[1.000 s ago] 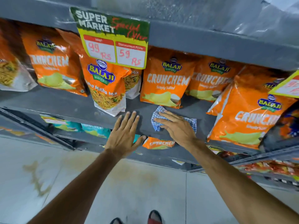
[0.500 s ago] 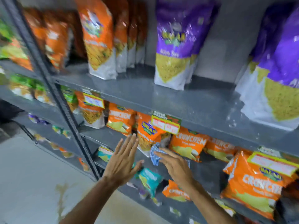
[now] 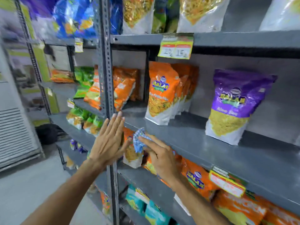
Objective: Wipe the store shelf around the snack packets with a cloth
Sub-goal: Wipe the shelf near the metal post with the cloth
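Observation:
My right hand holds a bunched blue-and-white checked cloth just below the front lip of a grey metal shelf. My left hand is flat with fingers spread, in front of the perforated upright post, holding nothing. On that shelf stand an orange snack packet row and a purple packet. Orange packets lie on the shelf below, partly hidden by my right hand.
Yellow price tags hang on the upper shelf edge and the lower one. Teal packets fill a lower shelf. Another rack with green and orange packets stands to the left. A ribbed white panel is at far left.
The view has swung up from the lower shelves to the shelf above. Both hands rose with it; the right hand lifted the cloth off the lower shelf and bunched it near the upper shelf's edge.

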Demonstrator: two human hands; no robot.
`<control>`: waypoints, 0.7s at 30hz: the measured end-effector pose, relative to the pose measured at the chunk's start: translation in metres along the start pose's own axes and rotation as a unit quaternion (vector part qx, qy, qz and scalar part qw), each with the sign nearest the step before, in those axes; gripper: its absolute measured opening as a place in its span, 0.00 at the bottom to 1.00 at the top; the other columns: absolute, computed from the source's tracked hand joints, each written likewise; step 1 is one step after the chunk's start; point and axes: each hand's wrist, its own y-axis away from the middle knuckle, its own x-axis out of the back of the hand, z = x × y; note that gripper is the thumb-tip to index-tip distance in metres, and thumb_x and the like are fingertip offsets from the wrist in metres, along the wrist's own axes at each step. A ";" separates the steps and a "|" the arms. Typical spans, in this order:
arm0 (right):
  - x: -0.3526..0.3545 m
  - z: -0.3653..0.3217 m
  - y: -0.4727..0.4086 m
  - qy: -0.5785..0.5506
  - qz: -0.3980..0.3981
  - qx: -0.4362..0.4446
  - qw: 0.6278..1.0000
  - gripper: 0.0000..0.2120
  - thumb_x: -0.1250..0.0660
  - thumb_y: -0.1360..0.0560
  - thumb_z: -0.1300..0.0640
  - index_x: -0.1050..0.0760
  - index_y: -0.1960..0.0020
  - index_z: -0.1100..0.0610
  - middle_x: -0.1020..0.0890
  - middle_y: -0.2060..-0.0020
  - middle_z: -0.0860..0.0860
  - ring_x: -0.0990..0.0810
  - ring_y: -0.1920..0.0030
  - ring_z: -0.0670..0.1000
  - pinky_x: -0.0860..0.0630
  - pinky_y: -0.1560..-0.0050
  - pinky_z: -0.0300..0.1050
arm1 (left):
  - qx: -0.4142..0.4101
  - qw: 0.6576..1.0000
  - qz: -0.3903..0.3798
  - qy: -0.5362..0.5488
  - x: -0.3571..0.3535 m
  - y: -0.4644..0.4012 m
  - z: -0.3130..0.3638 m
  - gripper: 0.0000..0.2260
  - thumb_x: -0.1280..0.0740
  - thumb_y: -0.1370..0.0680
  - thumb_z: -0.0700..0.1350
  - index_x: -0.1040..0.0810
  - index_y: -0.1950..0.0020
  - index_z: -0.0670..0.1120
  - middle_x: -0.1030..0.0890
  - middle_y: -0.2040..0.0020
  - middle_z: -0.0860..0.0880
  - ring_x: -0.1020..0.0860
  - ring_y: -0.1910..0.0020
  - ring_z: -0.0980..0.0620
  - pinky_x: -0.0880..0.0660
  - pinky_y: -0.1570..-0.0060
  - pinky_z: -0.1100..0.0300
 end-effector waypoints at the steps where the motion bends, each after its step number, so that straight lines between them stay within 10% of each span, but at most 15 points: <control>1: -0.011 -0.002 -0.020 -0.002 0.011 -0.002 1.000 0.31 0.33 0.25 0.70 0.24 0.31 0.41 0.25 0.29 0.43 0.27 0.30 0.40 0.32 0.31 0.33 | -0.001 1.000 0.012 0.004 -0.002 -0.012 -0.019 0.38 0.53 0.15 0.65 0.46 0.15 0.39 0.48 0.14 0.41 0.50 0.14 0.43 0.48 0.16 0.43; 13: -0.098 0.044 -0.263 0.039 0.113 -0.147 0.982 0.16 0.34 0.18 0.55 0.22 0.31 0.49 0.19 0.35 0.46 0.23 0.38 0.40 0.32 0.41 0.23 | -0.046 0.981 0.169 0.087 -0.053 -0.197 -0.175 0.37 0.42 0.14 0.58 0.53 0.15 0.37 0.52 0.14 0.36 0.54 0.14 0.39 0.53 0.16 0.43; 21: -0.140 0.124 -0.354 0.079 0.170 -0.306 0.933 0.11 0.34 0.19 0.55 0.17 0.41 0.57 0.14 0.49 0.56 0.18 0.48 0.55 0.23 0.49 0.47 | -0.102 0.950 0.248 0.158 -0.100 -0.234 -0.190 0.33 0.40 0.14 0.51 0.52 0.16 0.37 0.50 0.16 0.35 0.55 0.15 0.39 0.55 0.16 0.43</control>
